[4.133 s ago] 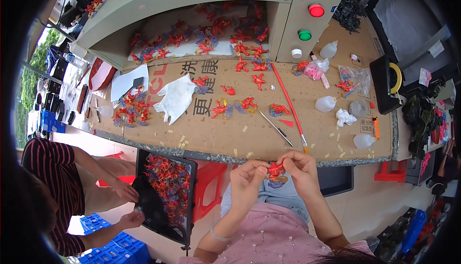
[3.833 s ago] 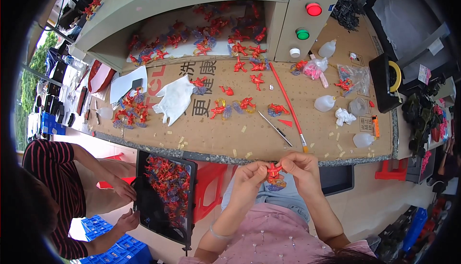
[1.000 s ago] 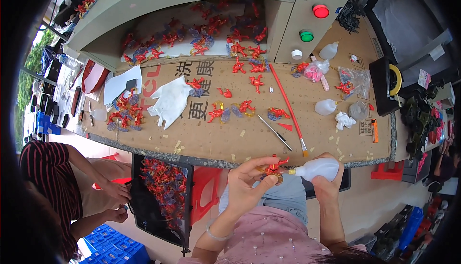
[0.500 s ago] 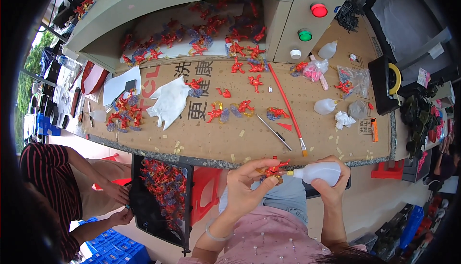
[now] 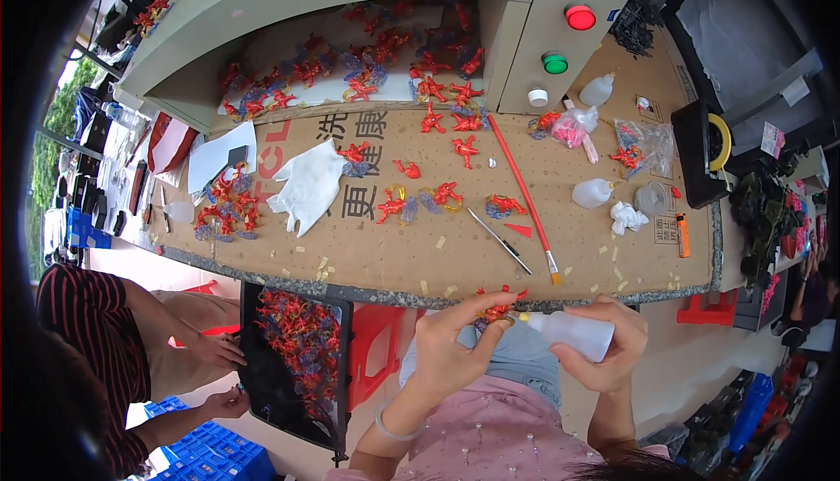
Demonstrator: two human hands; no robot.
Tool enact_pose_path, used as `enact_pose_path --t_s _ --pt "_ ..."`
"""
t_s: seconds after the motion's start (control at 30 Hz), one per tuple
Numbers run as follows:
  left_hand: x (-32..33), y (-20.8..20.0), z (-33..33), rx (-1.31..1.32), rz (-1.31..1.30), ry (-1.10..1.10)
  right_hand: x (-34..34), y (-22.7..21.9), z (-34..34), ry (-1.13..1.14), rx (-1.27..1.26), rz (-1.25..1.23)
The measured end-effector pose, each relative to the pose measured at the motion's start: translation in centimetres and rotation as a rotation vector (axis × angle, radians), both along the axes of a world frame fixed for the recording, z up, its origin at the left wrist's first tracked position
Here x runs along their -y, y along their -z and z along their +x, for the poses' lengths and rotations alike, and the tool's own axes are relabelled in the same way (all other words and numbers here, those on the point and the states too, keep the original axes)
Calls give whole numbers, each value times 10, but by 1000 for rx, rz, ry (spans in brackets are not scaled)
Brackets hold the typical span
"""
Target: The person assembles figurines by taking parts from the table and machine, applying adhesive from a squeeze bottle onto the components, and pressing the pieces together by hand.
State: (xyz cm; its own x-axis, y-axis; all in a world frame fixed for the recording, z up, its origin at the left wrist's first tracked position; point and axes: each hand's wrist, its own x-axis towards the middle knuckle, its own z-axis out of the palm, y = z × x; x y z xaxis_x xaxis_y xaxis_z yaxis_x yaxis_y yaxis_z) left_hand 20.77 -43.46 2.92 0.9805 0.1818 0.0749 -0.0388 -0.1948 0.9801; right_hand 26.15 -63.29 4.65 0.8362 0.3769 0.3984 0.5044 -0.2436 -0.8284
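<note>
My left hand (image 5: 451,354) pinches a small red plastic figure (image 5: 499,308) at its fingertips; my right hand (image 5: 608,354) grips a white squeeze bottle (image 5: 573,332), nozzle touching the figure, just below the cardboard-topped bench (image 5: 420,258) edge.

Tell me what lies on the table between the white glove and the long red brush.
In the head view, small red figures with coloured rings lie between the white glove and the red brush, plus a thin metal tool.
</note>
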Motion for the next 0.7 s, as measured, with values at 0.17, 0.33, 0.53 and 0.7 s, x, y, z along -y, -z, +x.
enact_pose_path --t_s 0.17,0.33,0.53,0.7 --pt "3 -1 3 4 59 -14 -7 -7 0 0 132 -23" --pt "2 5 1 -42 -56 1 -3 -2 1 5 104 -2" --pt "-3 12 0 -86 -466 45 30 28 -6 122 -246 324" --pt "2 9 7 -115 -633 66 87 65 16 242 -483 812"
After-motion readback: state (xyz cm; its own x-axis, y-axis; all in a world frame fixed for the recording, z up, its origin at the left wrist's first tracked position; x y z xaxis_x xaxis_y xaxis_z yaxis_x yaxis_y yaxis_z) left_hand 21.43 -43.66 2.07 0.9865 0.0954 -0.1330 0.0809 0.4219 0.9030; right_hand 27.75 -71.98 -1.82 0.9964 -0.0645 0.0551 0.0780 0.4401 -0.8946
